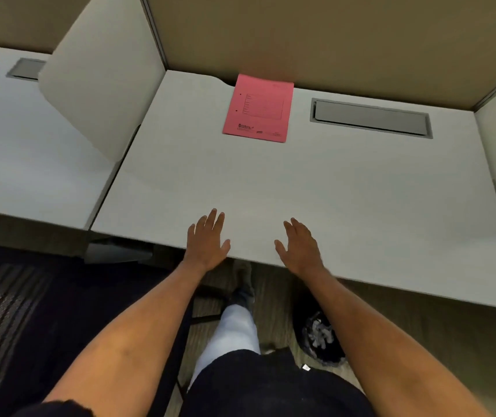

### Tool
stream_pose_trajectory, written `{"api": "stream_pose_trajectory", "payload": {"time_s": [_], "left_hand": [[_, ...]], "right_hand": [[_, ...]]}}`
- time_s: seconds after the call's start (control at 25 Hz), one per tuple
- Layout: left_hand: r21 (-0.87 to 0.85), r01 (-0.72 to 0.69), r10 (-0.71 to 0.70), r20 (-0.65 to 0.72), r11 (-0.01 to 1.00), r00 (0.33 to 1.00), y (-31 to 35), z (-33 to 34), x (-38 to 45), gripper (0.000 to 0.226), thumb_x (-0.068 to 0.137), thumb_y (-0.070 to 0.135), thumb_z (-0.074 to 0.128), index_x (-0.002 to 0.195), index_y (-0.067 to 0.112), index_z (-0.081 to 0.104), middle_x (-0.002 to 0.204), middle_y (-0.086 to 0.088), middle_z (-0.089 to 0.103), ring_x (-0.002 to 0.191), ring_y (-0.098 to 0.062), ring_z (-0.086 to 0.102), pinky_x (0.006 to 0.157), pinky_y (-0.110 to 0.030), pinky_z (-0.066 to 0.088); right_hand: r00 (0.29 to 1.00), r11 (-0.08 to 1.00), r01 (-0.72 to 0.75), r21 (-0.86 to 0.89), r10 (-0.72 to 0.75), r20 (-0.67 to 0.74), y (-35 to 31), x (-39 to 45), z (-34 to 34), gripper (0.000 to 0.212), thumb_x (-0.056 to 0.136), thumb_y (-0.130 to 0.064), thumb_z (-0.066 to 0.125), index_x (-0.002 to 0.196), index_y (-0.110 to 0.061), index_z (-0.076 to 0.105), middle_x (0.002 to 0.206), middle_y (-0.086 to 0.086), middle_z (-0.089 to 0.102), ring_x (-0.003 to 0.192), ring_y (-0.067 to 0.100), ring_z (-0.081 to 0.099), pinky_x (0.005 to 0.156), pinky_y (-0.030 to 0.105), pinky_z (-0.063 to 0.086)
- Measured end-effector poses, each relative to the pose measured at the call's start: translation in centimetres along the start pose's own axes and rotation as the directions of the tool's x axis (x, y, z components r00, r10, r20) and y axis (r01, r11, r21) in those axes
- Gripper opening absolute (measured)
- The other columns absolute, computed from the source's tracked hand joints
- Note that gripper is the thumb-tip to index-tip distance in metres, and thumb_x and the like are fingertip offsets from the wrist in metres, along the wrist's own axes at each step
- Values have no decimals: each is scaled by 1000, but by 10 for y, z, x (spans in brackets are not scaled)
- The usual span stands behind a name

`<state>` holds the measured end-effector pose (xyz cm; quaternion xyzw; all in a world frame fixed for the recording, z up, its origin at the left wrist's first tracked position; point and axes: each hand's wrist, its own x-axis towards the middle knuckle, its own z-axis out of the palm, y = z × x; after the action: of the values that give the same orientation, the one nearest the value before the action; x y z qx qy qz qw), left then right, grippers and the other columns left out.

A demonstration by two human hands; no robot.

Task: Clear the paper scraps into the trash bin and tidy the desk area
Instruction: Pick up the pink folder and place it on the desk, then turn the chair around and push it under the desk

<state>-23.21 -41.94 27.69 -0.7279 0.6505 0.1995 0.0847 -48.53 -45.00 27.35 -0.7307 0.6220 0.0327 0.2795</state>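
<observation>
Both hands rest flat near the front edge of the white desk (361,191). My left hand (207,240) lies palm down with fingers spread and holds nothing. A little to its right, my right hand (299,245) is also open and holds nothing. A pink folder (258,108) lies flat at the back of the desk against the partition. On the floor under the desk's front edge stands a black trash bin (319,337) with white paper scraps inside; my right forearm covers part of it. One small white scrap (306,367) lies on the floor beside the bin.
A grey cable hatch (371,117) is set into the desk to the right of the folder. Tan partition walls (331,40) close off the back. A white divider panel (102,79) separates this desk from a neighbouring desk (24,145) on the left. My legs are below.
</observation>
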Motion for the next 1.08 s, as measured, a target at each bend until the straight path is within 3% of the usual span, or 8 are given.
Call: {"api": "stream_pose_trajectory", "payload": {"time_s": [0.24,0.64,1.08], "left_hand": [[-21,-3,2,-50,1000,999,-8,31,-115,77,100,48,48,163,18,15,171,-8,10,155,-31,20,124,-53,25],[-78,-20,17,-35,997,999,-59,71,-239,78,100,45,52,163,20,13,171,-5,9,156,-28,17,126,-53,20],[-92,-66,62,-37,994,997,-186,116,-403,77,101,45,51,163,23,11,172,-2,6,157,-25,14,127,-52,16]], "right_hand": [[1000,1000,21,2,-21,2,-9,-115,43,67,107,-45,47,162,-12,30,171,11,24,158,29,22,129,44,23],[1000,1000,-22,21,22,-3,-50,-231,113,66,106,-45,49,162,-14,31,170,8,26,158,27,23,126,45,29],[993,991,-102,84,106,-48,-158,-378,229,64,107,-40,49,161,-12,32,171,10,25,158,29,23,126,46,29]]}}
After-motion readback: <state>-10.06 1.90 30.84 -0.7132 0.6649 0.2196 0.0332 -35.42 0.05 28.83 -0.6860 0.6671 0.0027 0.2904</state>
